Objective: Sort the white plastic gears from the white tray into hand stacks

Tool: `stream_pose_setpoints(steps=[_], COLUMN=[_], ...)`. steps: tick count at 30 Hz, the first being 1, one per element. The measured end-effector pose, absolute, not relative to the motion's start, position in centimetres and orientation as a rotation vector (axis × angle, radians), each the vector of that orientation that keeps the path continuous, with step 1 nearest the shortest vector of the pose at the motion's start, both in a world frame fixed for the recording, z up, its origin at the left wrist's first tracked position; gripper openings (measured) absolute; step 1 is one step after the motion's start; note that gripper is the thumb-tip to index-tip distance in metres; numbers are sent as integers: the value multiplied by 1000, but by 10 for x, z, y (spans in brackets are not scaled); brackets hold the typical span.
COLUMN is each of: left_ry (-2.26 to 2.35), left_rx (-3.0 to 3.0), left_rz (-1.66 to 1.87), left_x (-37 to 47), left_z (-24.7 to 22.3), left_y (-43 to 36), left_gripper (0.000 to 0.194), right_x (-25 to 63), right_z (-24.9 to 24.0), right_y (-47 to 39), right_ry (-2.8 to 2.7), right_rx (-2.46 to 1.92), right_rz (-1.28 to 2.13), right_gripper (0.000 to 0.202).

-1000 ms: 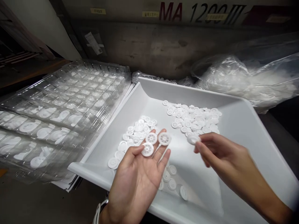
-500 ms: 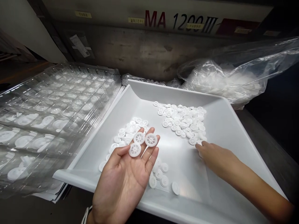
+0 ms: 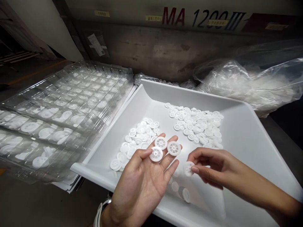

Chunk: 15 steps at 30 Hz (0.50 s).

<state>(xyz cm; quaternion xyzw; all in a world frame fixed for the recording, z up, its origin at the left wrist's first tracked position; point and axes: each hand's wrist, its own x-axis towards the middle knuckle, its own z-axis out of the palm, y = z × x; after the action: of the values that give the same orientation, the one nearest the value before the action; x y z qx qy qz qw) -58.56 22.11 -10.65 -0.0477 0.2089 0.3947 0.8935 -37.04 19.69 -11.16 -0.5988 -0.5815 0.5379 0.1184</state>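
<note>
— "Where are the three wheels point(image 3: 156, 154) held?"
— "By the loosely cupped left hand point(image 3: 144, 183), six o'clock; another wheel point(image 3: 188, 169) is pinched by the right hand point(image 3: 208, 167), five o'clock."
— "Is gathering underway?"
— "Seemingly; next, steadiness is needed."

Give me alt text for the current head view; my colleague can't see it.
A palm-up left hand holds three white spoked discs while the right hand pinches another disc, both above a pale tray holding piles of similar discs. Clear compartmented trays of white parts sit left, a plastic bag right.
</note>
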Motion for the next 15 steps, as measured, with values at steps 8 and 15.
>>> stream_pose_setpoints(steps=[8, 15], left_ry=[452, 476], left_rx=[-49, -10], left_rz=[800, 771], left_x=[-579, -577], left_z=[-106, -109], left_y=[221, 223], left_gripper=[47, 55], right_x=[-412, -414], right_z=[-112, -109], right_y=[188, 190], right_ry=[-1079, -950], right_rx=[-1535, -1478], right_rz=[1880, 1958], right_gripper=[33, 32])
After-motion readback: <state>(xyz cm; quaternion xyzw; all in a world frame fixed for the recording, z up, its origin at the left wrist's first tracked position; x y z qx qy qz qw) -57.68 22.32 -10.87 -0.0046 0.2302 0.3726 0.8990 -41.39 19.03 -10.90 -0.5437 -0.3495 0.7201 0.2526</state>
